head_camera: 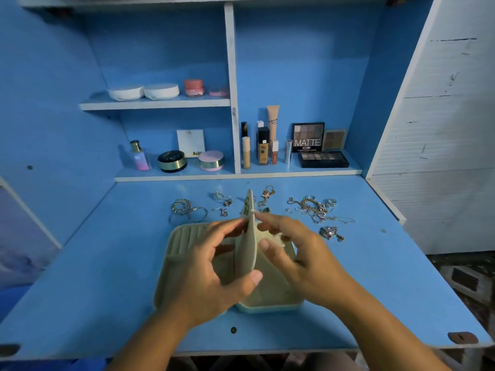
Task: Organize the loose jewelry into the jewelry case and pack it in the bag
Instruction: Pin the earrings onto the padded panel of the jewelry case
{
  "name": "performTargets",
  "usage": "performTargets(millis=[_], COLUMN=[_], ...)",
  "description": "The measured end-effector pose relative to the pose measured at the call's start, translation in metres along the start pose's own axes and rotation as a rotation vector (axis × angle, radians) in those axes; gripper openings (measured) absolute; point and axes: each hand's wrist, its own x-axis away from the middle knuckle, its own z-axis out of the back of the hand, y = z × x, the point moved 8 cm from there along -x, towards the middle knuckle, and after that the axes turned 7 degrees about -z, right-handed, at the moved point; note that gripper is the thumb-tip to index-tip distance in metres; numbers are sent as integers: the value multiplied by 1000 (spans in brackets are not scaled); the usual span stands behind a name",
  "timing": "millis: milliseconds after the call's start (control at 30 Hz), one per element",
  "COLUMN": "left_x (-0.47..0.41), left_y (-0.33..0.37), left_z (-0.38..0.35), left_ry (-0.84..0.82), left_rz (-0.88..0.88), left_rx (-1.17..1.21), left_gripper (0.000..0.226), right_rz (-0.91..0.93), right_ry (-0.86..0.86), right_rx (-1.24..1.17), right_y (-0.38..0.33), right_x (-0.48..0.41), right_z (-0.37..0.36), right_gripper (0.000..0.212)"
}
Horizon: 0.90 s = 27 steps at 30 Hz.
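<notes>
An open beige jewelry case (182,245) lies flat on the blue desk. Its middle flap (247,236) stands upright, edge-on to me. My left hand (214,274) pinches the flap from the left, thumb at its lower edge. My right hand (297,253) is on the flap's right side, its fingertips at the upper edge. Loose jewelry lies behind the case: silver hoops (187,210), small earrings (223,202), a gold pendant (266,195), a tangle of chains and rings (316,207), and a sparkly piece (330,232). No bag is in view.
Shelves at the back hold cosmetics: white round boxes (143,91), a perfume bottle (139,156), compacts (172,161), tubes (263,145) and eyeshadow palettes (322,158). A white wall panel (442,129) bounds the right side. The desk's front edge (267,350) runs near my forearms.
</notes>
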Motion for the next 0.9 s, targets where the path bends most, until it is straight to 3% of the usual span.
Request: performTargets(millis=[133, 267, 400, 633, 900], left_x=[4, 4, 5, 7, 6], left_y=[-8, -9, -12, -11, -6], left_z=[4, 3, 5, 8, 11], left_ry=[-3, 7, 17, 70, 98], left_rz=[30, 41, 51, 50, 21], left_rx=[80, 122, 230, 425, 459], left_gripper=[69, 68, 70, 66, 58], right_rz=[-73, -171, -308, -324, -350], right_ry=[-20, 120, 53, -76, 3], right_rx=[133, 497, 762, 804, 806], right_y=[26, 73, 107, 114, 117], right_x=[-6, -42, -80, -107, -109], right_z=[3, 36, 48, 29, 24], right_gripper=[25, 24, 27, 27, 25])
